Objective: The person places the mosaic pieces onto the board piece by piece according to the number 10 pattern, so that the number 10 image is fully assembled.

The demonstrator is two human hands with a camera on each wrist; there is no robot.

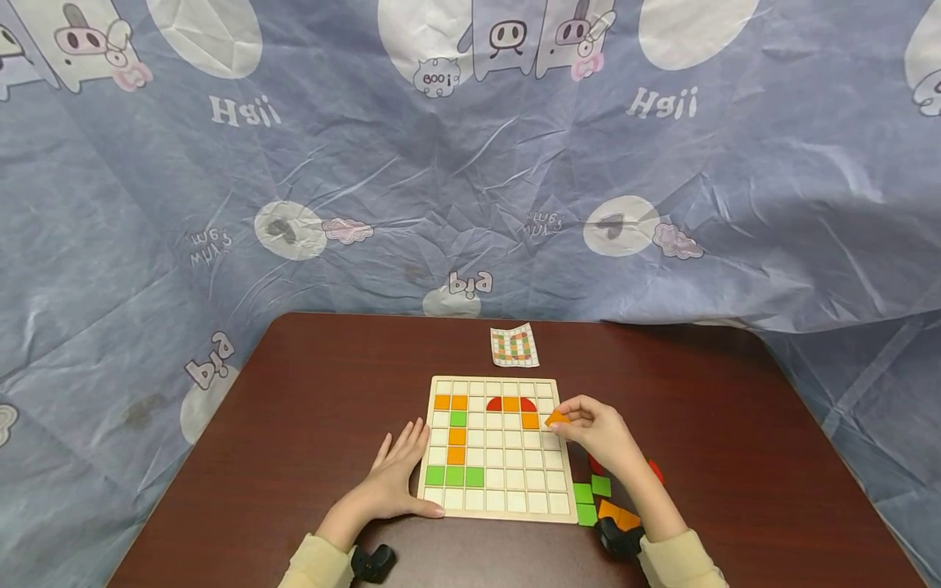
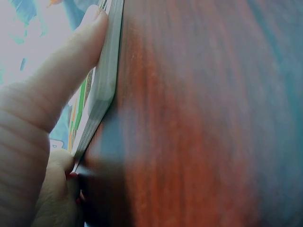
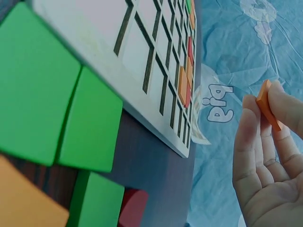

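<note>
A pale wooden grid board point(image 1: 515, 502) lies on the dark table, with orange, green and red tiles set in some of its squares. My left hand point(image 1: 393, 482) rests along the board's left edge, fingers spread and straight, thumb at the near-left corner. In the left wrist view the thumb point(image 2: 71, 61) lies against the board's side point(image 2: 106, 71). Over the board's right edge, my right hand point(image 1: 599, 433) pinches an orange tile point(image 1: 557, 418) between thumb and fingertips. The right wrist view shows this orange tile point(image 3: 267, 106) held edge-on, away from the grid.
Loose green tiles point(image 1: 583, 493) lie beside the board's near-right corner, with orange tiles point(image 1: 617, 514) and red pieces point(image 1: 656, 471) partly behind the right forearm. A small printed pattern card point(image 1: 515, 346) lies beyond the board. A patterned cloth point(image 1: 470, 163) hangs behind the table.
</note>
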